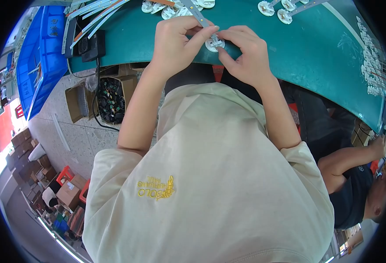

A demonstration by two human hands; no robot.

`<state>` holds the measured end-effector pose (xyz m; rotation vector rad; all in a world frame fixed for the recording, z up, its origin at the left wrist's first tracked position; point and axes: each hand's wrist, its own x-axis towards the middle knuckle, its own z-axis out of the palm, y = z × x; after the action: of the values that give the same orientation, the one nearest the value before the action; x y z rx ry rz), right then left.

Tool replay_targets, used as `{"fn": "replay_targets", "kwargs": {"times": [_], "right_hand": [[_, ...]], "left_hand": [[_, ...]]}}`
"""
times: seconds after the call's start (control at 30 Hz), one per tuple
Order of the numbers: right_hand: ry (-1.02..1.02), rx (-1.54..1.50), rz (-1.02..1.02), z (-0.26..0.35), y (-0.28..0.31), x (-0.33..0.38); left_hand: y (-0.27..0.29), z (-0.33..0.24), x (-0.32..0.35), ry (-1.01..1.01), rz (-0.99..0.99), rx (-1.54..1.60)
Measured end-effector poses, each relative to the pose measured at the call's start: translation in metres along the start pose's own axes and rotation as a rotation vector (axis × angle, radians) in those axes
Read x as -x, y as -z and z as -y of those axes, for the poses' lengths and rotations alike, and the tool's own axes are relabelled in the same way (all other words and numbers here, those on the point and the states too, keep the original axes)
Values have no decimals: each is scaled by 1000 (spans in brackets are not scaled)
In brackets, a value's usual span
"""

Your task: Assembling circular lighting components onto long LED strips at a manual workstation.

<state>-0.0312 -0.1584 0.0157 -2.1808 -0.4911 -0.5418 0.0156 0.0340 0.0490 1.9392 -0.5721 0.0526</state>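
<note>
As a worker in a cream shirt (219, 166) sits at a green bench (307, 57), the head view shows a pale LED strip (194, 12) and its round white cap (215, 45) held over the near edge, apparently for close sight and two-handed control. The left hand (177, 41) clamps the strip between thumb and fingers beside the cap, seemingly to steady it. Thumb and forefinger of the right hand (246, 50) stand apart at the cap's right side; whether they grip it, one cannot tell. The strip's long axis slants from far left to near right, its capped end pointing toward the worker.
</note>
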Motion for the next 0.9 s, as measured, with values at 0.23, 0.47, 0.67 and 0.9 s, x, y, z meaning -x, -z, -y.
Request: {"fn": "replay_targets", "kwargs": {"times": [0.23,0.47,0.67,0.9], "right_hand": [[-1,36,10,0,-2,-3],[-1,24,-10,3,1,-9],[-321,-116,132,27,17,-19],[-419,-248,168,24,17,-17]], "left_hand": [[-4,3,-2,-42,-51,-38],[5,3,-12,-78,69,-105],[17,-1,-27,-178,286,-2],[9,11,-7,-264,76,66]]}}
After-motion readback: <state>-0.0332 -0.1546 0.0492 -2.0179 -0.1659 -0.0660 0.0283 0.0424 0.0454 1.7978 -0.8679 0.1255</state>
